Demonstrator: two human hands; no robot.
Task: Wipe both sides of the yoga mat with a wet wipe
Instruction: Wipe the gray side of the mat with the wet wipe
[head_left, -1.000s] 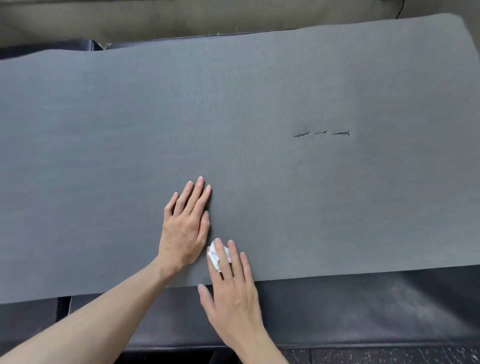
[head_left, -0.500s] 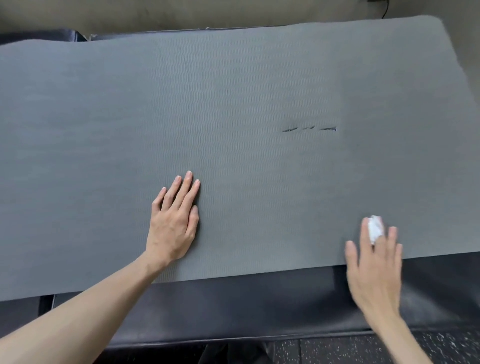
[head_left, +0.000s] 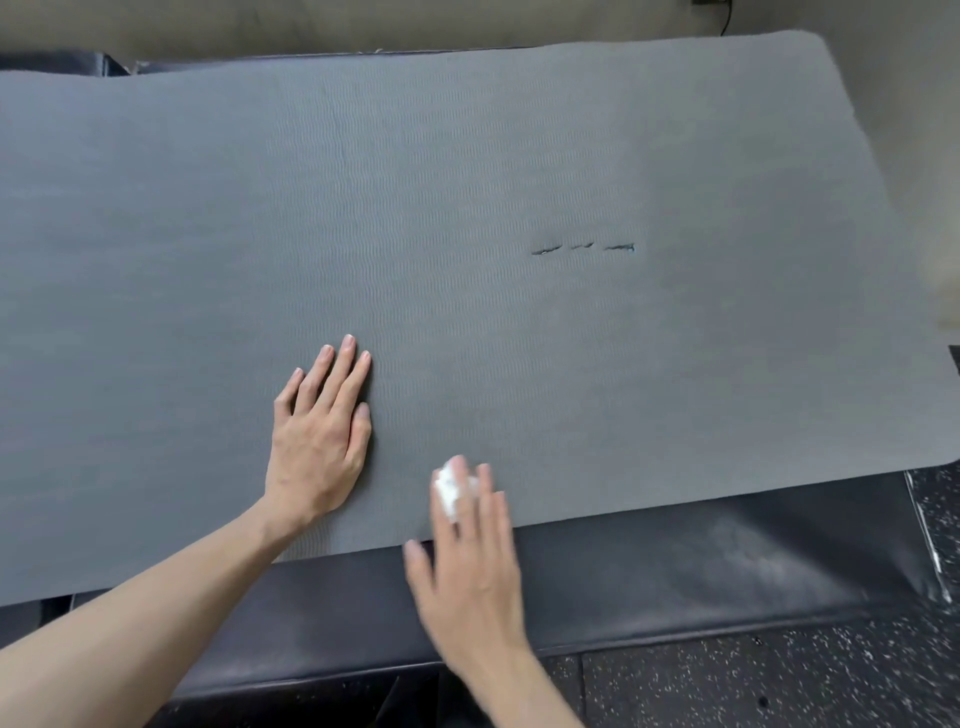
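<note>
Fingers (head_left: 470, 499) of my right hand (head_left: 470, 566) press the wet wipe (head_left: 445, 491) flat on the yoga mat (head_left: 467, 208)'s near edge; my left hand (head_left: 319, 436) rests open-palmed just left.

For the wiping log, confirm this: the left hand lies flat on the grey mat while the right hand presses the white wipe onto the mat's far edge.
Not quite. In the head view the right hand presses the wet wipe near the yoga mat's near edge, not the far one. The left hand does lie flat on the mat.

Flat grey yoga mat (head_left: 467, 208), crumpled white wet wipe (head_left: 448, 491)
</note>
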